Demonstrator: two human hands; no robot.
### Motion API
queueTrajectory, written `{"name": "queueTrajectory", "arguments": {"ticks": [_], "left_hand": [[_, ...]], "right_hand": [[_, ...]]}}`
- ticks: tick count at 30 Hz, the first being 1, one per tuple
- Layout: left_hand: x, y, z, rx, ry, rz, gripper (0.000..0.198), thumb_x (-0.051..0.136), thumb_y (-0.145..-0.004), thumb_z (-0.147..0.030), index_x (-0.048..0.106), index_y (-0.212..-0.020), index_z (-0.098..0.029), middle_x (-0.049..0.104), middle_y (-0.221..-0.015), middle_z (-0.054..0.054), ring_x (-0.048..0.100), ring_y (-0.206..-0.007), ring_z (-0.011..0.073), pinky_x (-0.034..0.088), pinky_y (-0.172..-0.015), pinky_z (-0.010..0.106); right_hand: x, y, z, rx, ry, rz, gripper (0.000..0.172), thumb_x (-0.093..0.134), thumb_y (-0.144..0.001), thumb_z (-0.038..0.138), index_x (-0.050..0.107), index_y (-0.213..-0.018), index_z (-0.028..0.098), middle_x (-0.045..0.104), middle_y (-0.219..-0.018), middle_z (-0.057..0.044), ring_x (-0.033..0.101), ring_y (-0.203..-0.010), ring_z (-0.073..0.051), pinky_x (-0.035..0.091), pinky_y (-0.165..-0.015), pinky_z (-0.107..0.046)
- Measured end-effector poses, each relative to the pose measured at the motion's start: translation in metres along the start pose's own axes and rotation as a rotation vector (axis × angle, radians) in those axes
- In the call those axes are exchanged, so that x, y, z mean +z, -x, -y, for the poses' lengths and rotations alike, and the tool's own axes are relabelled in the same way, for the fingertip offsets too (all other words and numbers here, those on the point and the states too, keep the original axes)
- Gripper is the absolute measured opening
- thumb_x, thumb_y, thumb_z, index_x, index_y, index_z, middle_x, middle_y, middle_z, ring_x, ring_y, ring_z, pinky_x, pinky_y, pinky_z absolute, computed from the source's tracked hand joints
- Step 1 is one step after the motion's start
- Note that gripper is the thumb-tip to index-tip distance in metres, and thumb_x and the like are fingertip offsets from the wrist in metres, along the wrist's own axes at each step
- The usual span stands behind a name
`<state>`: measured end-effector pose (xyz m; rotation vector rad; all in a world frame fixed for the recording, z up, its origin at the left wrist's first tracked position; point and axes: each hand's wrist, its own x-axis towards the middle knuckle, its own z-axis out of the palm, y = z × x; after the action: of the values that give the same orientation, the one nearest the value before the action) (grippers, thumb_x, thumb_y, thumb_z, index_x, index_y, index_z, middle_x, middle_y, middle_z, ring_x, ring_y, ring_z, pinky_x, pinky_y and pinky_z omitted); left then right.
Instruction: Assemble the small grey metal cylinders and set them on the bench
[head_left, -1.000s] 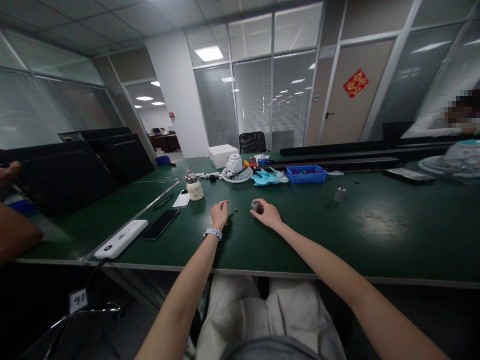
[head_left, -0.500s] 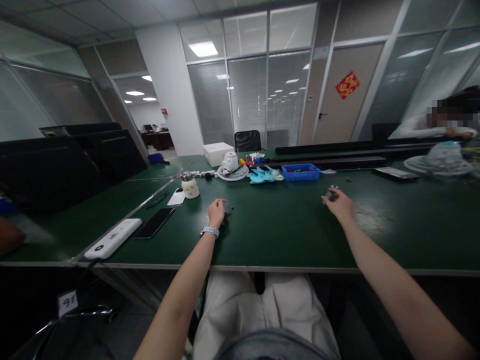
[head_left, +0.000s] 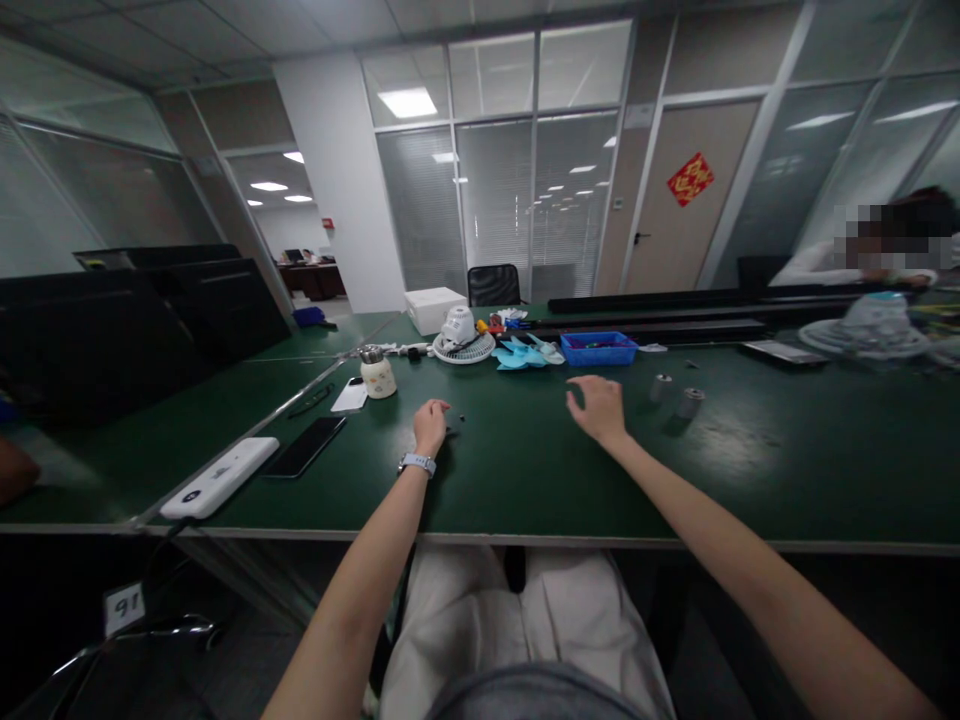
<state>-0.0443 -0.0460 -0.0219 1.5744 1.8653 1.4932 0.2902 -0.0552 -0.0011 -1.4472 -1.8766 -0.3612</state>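
Observation:
My right hand (head_left: 600,408) is held over the green table (head_left: 525,480) with its fingers apart and nothing in them. To its right stand two small grey metal cylinders, a farther cylinder (head_left: 660,388) and a nearer cylinder (head_left: 691,403), both upright and apart from the hand. My left hand (head_left: 430,428), with a watch (head_left: 417,463) on the wrist, rests on the table with curled fingers. What those fingers hold, if anything, is hidden. Just right of them lies a tiny dark piece (head_left: 462,418), too small to name.
Left of my hands are a cream bottle (head_left: 379,376), a white phone (head_left: 349,395), a black phone (head_left: 306,447) and a white power strip (head_left: 221,478). Farther back are fan parts (head_left: 463,345), light-blue fan blades (head_left: 521,353) and a blue bin (head_left: 598,352). A person (head_left: 862,262) sits at far right.
My right hand has let go of a metal cylinder and moved left, its fingers now spread. Both cylinders now show fully on the table. My left hand has barely moved.

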Motion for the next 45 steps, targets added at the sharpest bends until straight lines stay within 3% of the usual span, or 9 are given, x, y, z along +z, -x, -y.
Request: {"name": "queueTrajectory", "arguments": {"ticks": [3, 7, 13, 17, 21, 26, 30, 36, 45], "left_hand": [[-0.002, 0.001, 0.0, 0.004, -0.027, 0.0, 0.031, 0.034, -0.077, -0.023, 0.059, -0.06, -0.02, 0.066, -0.076, 0.005, 0.06, -0.082, 0.019, 0.044, -0.075, 0.029], [-0.006, 0.005, -0.003, -0.012, -0.086, -0.002, 0.029, 0.033, -0.076, -0.024, 0.053, -0.055, -0.02, 0.063, -0.068, 0.004, 0.058, -0.074, 0.0182, 0.041, -0.068, 0.028], [-0.008, 0.006, -0.007, -0.054, -0.205, 0.022, 0.03, 0.033, -0.075, -0.023, 0.054, -0.054, -0.019, 0.062, -0.064, 0.005, 0.056, -0.068, 0.0181, 0.038, -0.062, 0.027], [-0.006, 0.005, -0.007, -0.059, -0.299, 0.05, 0.032, 0.032, -0.078, -0.021, 0.056, -0.056, -0.019, 0.064, -0.065, 0.007, 0.057, -0.067, 0.0193, 0.037, -0.06, 0.028], [-0.004, 0.004, -0.006, -0.065, -0.357, 0.075, 0.034, 0.032, -0.079, -0.02, 0.059, -0.058, -0.018, 0.065, -0.069, 0.01, 0.059, -0.069, 0.0211, 0.037, -0.061, 0.029], [-0.003, 0.005, -0.006, -0.054, -0.361, 0.093, 0.035, 0.033, -0.079, -0.02, 0.059, -0.056, -0.018, 0.065, -0.069, 0.01, 0.059, -0.069, 0.0212, 0.037, -0.062, 0.029], [-0.005, 0.006, -0.008, -0.048, -0.38, 0.103, 0.034, 0.033, -0.08, -0.02, 0.058, -0.056, -0.018, 0.064, -0.066, 0.009, 0.057, -0.066, 0.0204, 0.035, -0.06, 0.028], [-0.007, 0.008, -0.01, -0.041, -0.396, 0.112, 0.035, 0.031, -0.08, -0.02, 0.06, -0.059, -0.017, 0.063, -0.064, 0.008, 0.056, -0.063, 0.0185, 0.033, -0.058, 0.026], [-0.005, 0.006, -0.006, -0.054, -0.396, 0.113, 0.037, 0.031, -0.081, -0.022, 0.064, -0.066, -0.016, 0.064, -0.064, 0.007, 0.057, -0.064, 0.0181, 0.035, -0.059, 0.026]], "right_hand": [[0.038, -0.008, 0.073, -0.124, -0.163, 0.321, 0.036, 0.051, -0.086, 0.046, 0.064, -0.11, 0.023, 0.063, -0.1, -0.008, 0.058, -0.089, -0.021, 0.043, -0.083, -0.034], [0.081, -0.019, 0.14, -0.022, -0.24, 0.419, 0.043, 0.055, -0.082, 0.056, 0.067, -0.112, 0.028, 0.063, -0.095, -0.006, 0.06, -0.08, -0.017, 0.046, -0.073, -0.027], [0.099, -0.026, 0.162, 0.026, -0.244, 0.423, 0.031, 0.056, -0.083, 0.052, 0.074, -0.095, 0.029, 0.064, -0.092, -0.005, 0.061, -0.081, -0.018, 0.046, -0.071, -0.027], [0.075, -0.015, 0.127, -0.043, -0.233, 0.39, 0.028, 0.055, -0.085, 0.048, 0.073, -0.098, 0.031, 0.063, -0.089, -0.004, 0.058, -0.076, -0.015, 0.043, -0.068, -0.026], [0.023, -0.007, 0.05, -0.066, -0.124, 0.164, 0.033, 0.046, -0.091, 0.044, 0.071, -0.104, 0.026, 0.065, -0.094, -0.006, 0.057, -0.08, -0.016, 0.039, -0.074, -0.029], [-0.04, 0.0, -0.078, 0.298, 0.153, -0.273, 0.035, 0.043, -0.092, 0.037, 0.068, -0.105, 0.018, 0.063, -0.1, -0.012, 0.053, -0.092, -0.022, 0.032, -0.078, -0.032], [-0.057, 0.015, -0.145, 0.619, 0.219, -0.4, 0.032, 0.049, -0.088, 0.034, 0.071, -0.102, 0.015, 0.062, -0.098, -0.017, 0.05, -0.088, -0.022, 0.029, -0.071, -0.033], [-0.056, 0.02, -0.153, 0.821, 0.225, -0.25, 0.031, 0.051, -0.088, 0.038, 0.071, -0.104, 0.02, 0.061, -0.098, -0.014, 0.05, -0.08, -0.019, 0.027, -0.064, -0.032], [-0.06, 0.017, -0.148, 0.883, 0.229, -0.205, 0.03, 0.052, -0.087, 0.036, 0.07, -0.105, 0.021, 0.06, -0.1, -0.014, 0.051, -0.082, -0.02, 0.03, -0.066, -0.03]]}}
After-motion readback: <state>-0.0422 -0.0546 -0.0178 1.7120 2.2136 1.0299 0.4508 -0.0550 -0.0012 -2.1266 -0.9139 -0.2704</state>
